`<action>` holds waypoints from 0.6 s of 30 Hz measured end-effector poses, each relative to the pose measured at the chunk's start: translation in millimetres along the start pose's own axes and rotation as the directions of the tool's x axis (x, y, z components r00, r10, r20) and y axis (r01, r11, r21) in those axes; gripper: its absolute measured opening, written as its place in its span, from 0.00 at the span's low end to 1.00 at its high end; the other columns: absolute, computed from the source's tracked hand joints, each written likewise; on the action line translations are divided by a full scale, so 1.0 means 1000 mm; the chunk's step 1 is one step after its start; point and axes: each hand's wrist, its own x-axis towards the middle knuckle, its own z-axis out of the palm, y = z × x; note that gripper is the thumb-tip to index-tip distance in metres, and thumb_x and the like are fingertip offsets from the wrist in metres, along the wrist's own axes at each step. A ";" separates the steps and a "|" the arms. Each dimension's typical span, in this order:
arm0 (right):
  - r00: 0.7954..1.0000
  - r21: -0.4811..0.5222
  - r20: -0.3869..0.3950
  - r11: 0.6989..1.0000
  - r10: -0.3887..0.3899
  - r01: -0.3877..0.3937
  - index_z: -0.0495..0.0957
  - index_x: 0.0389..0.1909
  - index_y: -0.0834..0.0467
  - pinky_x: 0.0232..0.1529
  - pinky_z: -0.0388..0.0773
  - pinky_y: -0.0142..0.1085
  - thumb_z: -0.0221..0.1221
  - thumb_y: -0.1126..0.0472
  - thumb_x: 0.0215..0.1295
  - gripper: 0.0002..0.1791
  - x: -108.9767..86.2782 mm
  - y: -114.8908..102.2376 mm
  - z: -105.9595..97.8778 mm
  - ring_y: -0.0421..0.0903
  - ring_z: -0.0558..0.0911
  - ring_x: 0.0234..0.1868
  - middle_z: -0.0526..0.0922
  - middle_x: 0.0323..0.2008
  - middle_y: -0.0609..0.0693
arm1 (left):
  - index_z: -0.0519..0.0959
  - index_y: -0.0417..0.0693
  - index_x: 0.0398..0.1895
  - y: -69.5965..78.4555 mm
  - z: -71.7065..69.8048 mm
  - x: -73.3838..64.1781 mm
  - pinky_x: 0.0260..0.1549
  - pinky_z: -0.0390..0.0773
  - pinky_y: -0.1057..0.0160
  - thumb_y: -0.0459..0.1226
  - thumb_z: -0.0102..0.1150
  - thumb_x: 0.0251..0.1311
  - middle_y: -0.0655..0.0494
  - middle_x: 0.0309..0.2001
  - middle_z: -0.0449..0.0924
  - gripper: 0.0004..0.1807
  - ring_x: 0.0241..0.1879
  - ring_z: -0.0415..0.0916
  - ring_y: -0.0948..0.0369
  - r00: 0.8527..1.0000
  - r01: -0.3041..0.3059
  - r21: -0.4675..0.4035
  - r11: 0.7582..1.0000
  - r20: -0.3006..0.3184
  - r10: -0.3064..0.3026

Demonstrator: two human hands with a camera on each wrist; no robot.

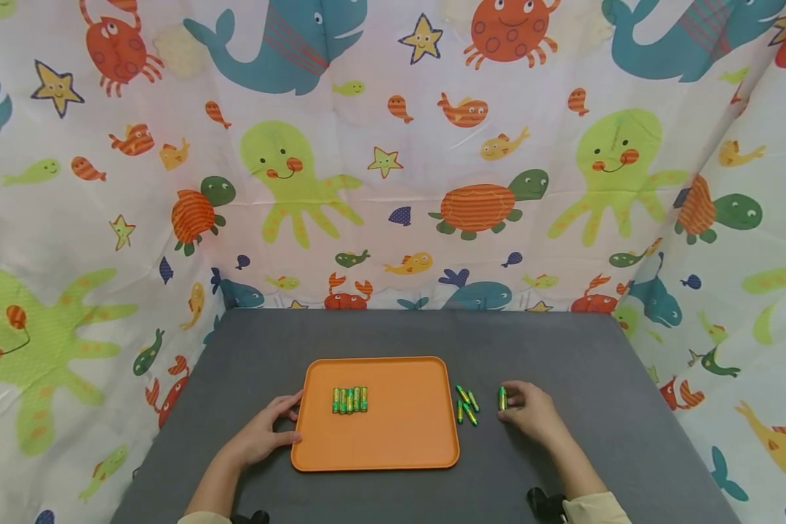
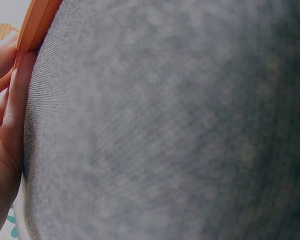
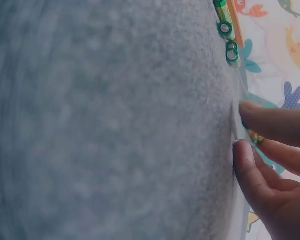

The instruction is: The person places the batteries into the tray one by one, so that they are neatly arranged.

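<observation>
My left hand (image 1: 260,434) grips the left edge of an orange tray (image 1: 406,444), its thumb and fingers spread along the rim. In the left wrist view, the thumb and fingers meet the tray's rim (image 2: 37,25). Several green-and-gold batteries (image 1: 350,400) stand side by side in a row on the tray's left half. To the right of the tray, my right hand (image 1: 530,413) pinches one more battery (image 1: 502,398) between thumb and fingers. Between that hand and the tray, several loose batteries (image 1: 470,414) lie at different angles on the table.
A dark grey table (image 1: 393,335) lies under everything. Behind and at both sides hangs a white curtain (image 1: 367,276) printed with sea animals. A black wrist strap (image 1: 546,503) shows at the right wrist, by a beige sleeve (image 1: 596,509).
</observation>
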 end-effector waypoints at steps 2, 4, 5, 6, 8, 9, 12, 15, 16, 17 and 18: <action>1.000 0.034 -0.008 0.999 0.005 -0.005 0.77 0.61 0.65 0.41 0.81 0.43 0.75 0.67 0.51 0.33 0.001 -0.001 0.000 0.51 0.87 0.45 0.86 0.48 0.59 | 0.57 0.54 0.80 0.000 0.000 0.000 0.59 0.64 0.47 0.49 0.70 0.59 0.50 0.70 0.64 0.49 0.55 0.70 0.57 1.000 0.011 0.009 1.000 0.002 -0.011; 1.000 0.062 -0.013 0.998 0.010 -0.009 0.76 0.62 0.65 0.41 0.81 0.41 0.74 0.67 0.53 0.33 0.002 -0.003 0.001 0.50 0.87 0.44 0.86 0.49 0.59 | 0.56 0.55 0.81 -0.001 0.000 0.000 0.59 0.64 0.48 0.50 0.70 0.58 0.51 0.70 0.64 0.49 0.55 0.70 0.58 1.000 0.024 0.018 1.000 0.001 -0.024; 1.000 0.073 -0.014 0.997 0.011 -0.010 0.76 0.63 0.65 0.40 0.81 0.40 0.74 0.67 0.54 0.33 0.002 -0.005 0.001 0.49 0.87 0.44 0.86 0.49 0.59 | 0.56 0.55 0.81 -0.001 0.000 0.000 0.59 0.65 0.48 0.50 0.70 0.58 0.51 0.70 0.64 0.49 0.55 0.70 0.59 1.000 0.027 0.022 0.999 0.001 -0.027; 1.000 0.080 -0.015 0.997 0.008 -0.007 0.76 0.63 0.65 0.39 0.81 0.39 0.73 0.67 0.54 0.33 0.003 -0.007 0.001 0.48 0.87 0.44 0.86 0.49 0.59 | 0.56 0.55 0.81 -0.001 0.000 0.000 0.59 0.65 0.48 0.50 0.70 0.58 0.51 0.70 0.64 0.49 0.55 0.70 0.59 1.000 0.029 0.022 0.999 0.000 -0.029; 1.000 0.095 -0.013 0.995 0.006 -0.005 0.76 0.63 0.65 0.38 0.81 0.38 0.73 0.67 0.55 0.33 0.004 -0.012 0.001 0.48 0.87 0.44 0.86 0.49 0.59 | 0.56 0.55 0.81 -0.001 -0.001 0.000 0.59 0.65 0.47 0.50 0.71 0.58 0.51 0.70 0.64 0.49 0.55 0.70 0.58 1.000 0.029 0.021 0.999 0.000 -0.029; 1.000 0.102 -0.013 0.995 0.006 -0.004 0.76 0.63 0.64 0.38 0.81 0.37 0.73 0.67 0.55 0.33 0.004 -0.015 0.001 0.48 0.87 0.43 0.86 0.49 0.59 | 0.57 0.54 0.80 0.000 -0.001 0.000 0.59 0.65 0.45 0.49 0.71 0.58 0.50 0.70 0.64 0.49 0.55 0.70 0.57 1.000 0.022 0.018 1.000 0.001 -0.022; 1.000 0.112 -0.010 0.994 -0.011 0.012 0.76 0.63 0.64 0.38 0.82 0.38 0.73 0.65 0.55 0.33 0.005 -0.026 0.000 0.48 0.87 0.43 0.86 0.49 0.59 | 0.57 0.54 0.80 0.000 -0.001 0.000 0.59 0.64 0.44 0.49 0.71 0.59 0.49 0.70 0.64 0.49 0.55 0.70 0.56 1.000 0.013 0.010 1.000 0.005 -0.013; 1.000 0.117 -0.010 0.993 -0.029 0.030 0.77 0.63 0.64 0.40 0.82 0.39 0.74 0.65 0.55 0.33 0.005 -0.037 0.000 0.48 0.87 0.44 0.86 0.49 0.58 | 0.57 0.54 0.80 -0.001 -0.001 0.000 0.59 0.64 0.45 0.50 0.70 0.58 0.50 0.70 0.64 0.49 0.55 0.70 0.57 1.000 0.015 0.021 1.000 0.006 -0.016; 0.999 0.120 -0.009 0.992 -0.034 0.035 0.77 0.63 0.64 0.40 0.83 0.40 0.74 0.65 0.55 0.33 0.005 -0.040 0.000 0.48 0.87 0.45 0.86 0.49 0.58 | 0.56 0.55 0.81 -0.001 -0.001 0.000 0.59 0.64 0.46 0.50 0.70 0.59 0.50 0.70 0.64 0.49 0.55 0.70 0.58 1.000 0.018 0.026 0.999 0.006 -0.019; 0.999 0.125 -0.009 0.991 -0.038 0.039 0.77 0.63 0.64 0.41 0.83 0.40 0.74 0.65 0.55 0.33 0.005 -0.043 0.000 0.49 0.87 0.45 0.86 0.49 0.58 | 0.56 0.55 0.81 -0.001 -0.001 0.000 0.59 0.65 0.46 0.50 0.70 0.59 0.51 0.70 0.64 0.49 0.55 0.71 0.59 1.000 0.017 0.031 0.999 0.007 -0.018; 0.999 0.125 -0.010 0.991 -0.040 0.041 0.77 0.63 0.64 0.41 0.83 0.41 0.74 0.65 0.55 0.33 0.005 -0.047 0.001 0.49 0.87 0.45 0.86 0.49 0.58 | 0.56 0.55 0.81 -0.001 -0.002 -0.001 0.59 0.65 0.46 0.50 0.70 0.59 0.51 0.70 0.64 0.49 0.55 0.71 0.59 1.000 0.015 0.034 0.999 0.005 -0.015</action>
